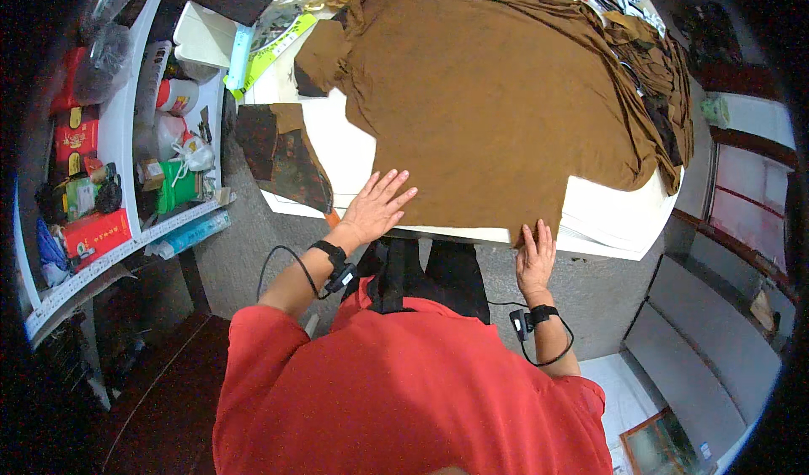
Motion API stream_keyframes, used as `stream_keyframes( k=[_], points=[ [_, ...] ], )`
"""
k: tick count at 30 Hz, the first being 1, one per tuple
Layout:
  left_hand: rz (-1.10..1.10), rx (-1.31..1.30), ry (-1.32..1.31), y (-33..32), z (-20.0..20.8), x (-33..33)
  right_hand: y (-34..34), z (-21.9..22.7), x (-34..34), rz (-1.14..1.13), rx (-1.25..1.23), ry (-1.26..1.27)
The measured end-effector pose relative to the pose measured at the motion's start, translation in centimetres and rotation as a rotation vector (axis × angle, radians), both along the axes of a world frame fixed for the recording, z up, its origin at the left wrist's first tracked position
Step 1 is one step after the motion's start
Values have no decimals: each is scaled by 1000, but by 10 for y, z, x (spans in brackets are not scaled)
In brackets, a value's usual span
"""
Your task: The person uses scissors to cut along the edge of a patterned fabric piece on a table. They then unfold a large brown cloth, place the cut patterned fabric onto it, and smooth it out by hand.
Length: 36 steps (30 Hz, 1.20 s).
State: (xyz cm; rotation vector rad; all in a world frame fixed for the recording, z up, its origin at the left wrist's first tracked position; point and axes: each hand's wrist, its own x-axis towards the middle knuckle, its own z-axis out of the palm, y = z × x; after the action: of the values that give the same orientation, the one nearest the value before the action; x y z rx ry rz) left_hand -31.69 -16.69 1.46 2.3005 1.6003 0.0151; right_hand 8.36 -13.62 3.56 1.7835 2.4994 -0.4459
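Brown cloth (472, 104) spread over the white table (337, 142), left hand (376, 209) splayed palm-down at its 7 o'clock edge, right hand (535, 262) with fingers outstretched at 5 o'clock; to my eye, light outward strokes would best flatten it without shifting

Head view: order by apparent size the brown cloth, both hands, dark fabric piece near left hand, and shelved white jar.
1. Brown cloth
2. Dark fabric piece
3. Left hand and right hand, too alike to rank
4. White jar
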Motion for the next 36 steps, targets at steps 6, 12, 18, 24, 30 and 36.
stream_keyframes(
  k=[6, 12, 18, 24, 30, 36],
  points=[
    [2, 64, -218, -16, 17, -34, -24, -4, -10, -148, 12, 86],
    [780, 406, -157, -26, 35, -136, -45, 0, -35, -294, 97, 260],
    [998, 295, -139, -22, 23, -196, -43, 1, -84, -262, -12, 616],
    [533, 340, -74, 18, 20, -200, -51, -13, -106, -315, -184, 698],
    [320, 346, 108, 50, 15, -209, -72, -5, -113, -463, -363, 733],
    [196, 440, 36, 60, 27, -227, -89, -10, -114, -466, -381, 719]
  ],
)
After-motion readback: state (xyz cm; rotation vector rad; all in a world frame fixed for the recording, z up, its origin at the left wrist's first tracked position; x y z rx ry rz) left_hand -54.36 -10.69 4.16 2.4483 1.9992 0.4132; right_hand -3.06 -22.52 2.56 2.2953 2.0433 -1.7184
